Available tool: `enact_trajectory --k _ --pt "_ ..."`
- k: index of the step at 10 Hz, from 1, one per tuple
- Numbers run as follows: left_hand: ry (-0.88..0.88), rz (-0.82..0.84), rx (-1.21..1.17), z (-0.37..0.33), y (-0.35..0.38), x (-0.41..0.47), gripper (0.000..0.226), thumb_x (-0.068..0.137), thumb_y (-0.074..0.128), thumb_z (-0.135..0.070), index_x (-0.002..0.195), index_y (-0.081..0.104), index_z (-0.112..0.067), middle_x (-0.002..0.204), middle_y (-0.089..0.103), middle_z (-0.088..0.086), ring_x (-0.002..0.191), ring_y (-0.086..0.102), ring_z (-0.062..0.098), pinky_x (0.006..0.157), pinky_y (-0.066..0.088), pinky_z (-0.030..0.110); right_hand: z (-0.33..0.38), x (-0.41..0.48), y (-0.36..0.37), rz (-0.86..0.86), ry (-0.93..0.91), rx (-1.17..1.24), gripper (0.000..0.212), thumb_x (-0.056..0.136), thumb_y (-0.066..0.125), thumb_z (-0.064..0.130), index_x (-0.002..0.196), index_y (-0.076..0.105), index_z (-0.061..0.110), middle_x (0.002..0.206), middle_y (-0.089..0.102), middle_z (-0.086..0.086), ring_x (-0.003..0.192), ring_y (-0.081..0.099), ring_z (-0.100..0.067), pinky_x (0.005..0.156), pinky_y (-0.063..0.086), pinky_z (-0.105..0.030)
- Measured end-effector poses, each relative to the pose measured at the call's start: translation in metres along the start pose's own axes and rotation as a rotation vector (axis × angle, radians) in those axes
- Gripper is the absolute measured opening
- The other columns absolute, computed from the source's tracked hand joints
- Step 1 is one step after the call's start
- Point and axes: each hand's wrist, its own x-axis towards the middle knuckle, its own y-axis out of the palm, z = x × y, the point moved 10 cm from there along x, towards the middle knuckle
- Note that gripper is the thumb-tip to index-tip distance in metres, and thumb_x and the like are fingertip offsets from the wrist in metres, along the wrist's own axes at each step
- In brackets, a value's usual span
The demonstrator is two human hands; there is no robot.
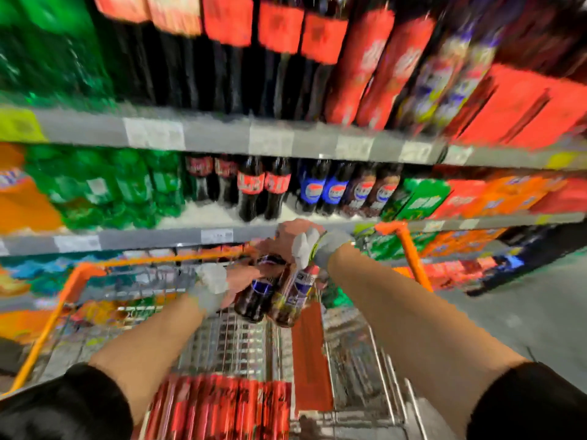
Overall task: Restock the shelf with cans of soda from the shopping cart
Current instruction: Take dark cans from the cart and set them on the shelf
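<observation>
Above the wire cart [222, 338], before stocked shelves [222, 138], both gloved hands' fingers clasp two dark bottles [273, 296].

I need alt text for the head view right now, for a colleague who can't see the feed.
Two gloved hands, left hand and right hand, hold two dark cola bottles together above an orange-framed shopping cart. Ahead, a supermarket shelf carries green, cola and blue-labelled bottles. The picture is motion-blurred.

Motion blur smears the price tags [217, 235] just left of the right hand [305, 246]; their print is unreadable.
</observation>
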Motion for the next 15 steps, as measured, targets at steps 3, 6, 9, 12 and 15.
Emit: enact_trajectory --k 3,6,9,12,15 --pt "0.046 0.109 -0.099 -0.140 -0.003 -0.042 0.050 0.060 0.081 -0.040 0.100 0.074 -0.013 0.096 0.075 0.013 0.085 0.071 0.028 0.098 0.046 0.047 0.032 -0.046 -0.186 -0.241 0.096 0.033 0.048 0.094 0.044 0.058 0.060 0.046 0.024 0.072 0.055 -0.001 0.061 0.051 -0.019 0.049 0.038 -0.021" --pt "0.120 0.263 -0.247 -0.210 0.058 -0.098 0.048 0.081 0.056 -0.042 0.079 0.077 0.001 0.084 0.072 0.026 0.065 0.071 0.035 0.061 0.059 0.048 0.034 -0.094 -0.285 -0.308 0.194 -0.062 0.062 0.089 0.038 0.070 0.065 0.063 0.019 0.057 0.050 -0.008 0.062 0.058 -0.023 0.060 0.043 -0.024" --pt "0.363 0.188 -0.329 -0.318 0.084 -0.105 0.057 0.071 0.070 -0.038 0.113 0.065 0.002 0.094 0.071 0.025 0.075 0.070 0.034 0.075 0.057 0.048 0.016 -0.148 -0.409 -0.546 0.174 0.017 0.033 0.099 0.039 0.050 0.074 0.060 0.046 0.065 0.060 -0.001 0.061 0.058 -0.015 0.055 0.039 -0.021" --pt "0.453 0.253 -0.306 -0.377 0.109 -0.105 0.068 0.052 0.085 -0.048 0.103 0.071 -0.004 0.094 0.069 0.022 0.087 0.063 0.035 0.106 0.033 0.059 -0.006 -0.178 -0.471 -0.722 0.140 0.379 0.026 0.088 0.059 0.037 0.089 0.046 0.014 0.076 0.049 -0.003 0.064 0.046 -0.018 0.049 0.038 -0.026" --pt "0.537 0.230 -0.272 -0.395 0.119 -0.110 0.047 0.057 0.080 -0.045 0.083 0.072 -0.007 0.076 0.071 0.016 0.067 0.068 0.030 0.079 0.052 0.043 -0.019 -0.193 -0.464 -0.395 0.079 0.355 0.038 0.068 0.069 0.007 0.106 0.070 0.001 0.099 0.064 -0.011 0.087 0.059 -0.028 0.069 0.052 -0.033"
